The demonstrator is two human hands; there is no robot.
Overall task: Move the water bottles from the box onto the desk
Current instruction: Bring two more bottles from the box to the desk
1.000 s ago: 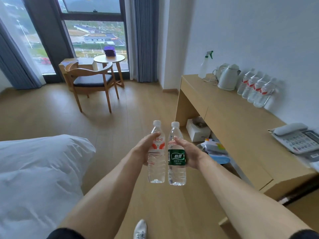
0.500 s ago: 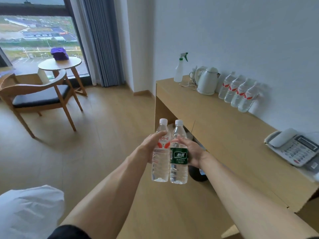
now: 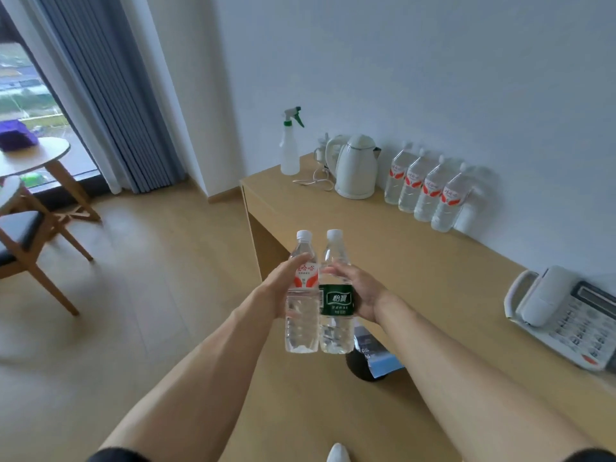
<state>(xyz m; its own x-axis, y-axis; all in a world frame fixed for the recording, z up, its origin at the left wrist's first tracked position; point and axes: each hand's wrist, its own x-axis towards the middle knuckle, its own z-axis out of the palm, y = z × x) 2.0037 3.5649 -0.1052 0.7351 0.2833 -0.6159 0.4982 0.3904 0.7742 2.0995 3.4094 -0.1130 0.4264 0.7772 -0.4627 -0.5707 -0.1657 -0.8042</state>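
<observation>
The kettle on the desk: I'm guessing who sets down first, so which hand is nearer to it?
Right. The right hand, holding the green-label bottle, is on the side toward the kettle; the left hand, holding the red-label bottle, is just beyond it.

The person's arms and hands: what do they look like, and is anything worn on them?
Both forearms are bare from the wrist up to near the elbow. The left hand and the right hand carry no glove, and no watch, ring or bracelet shows. At the bottom edge of the picture a dark sleeve begins on the left arm, and another dark sleeve on the right arm.
</observation>
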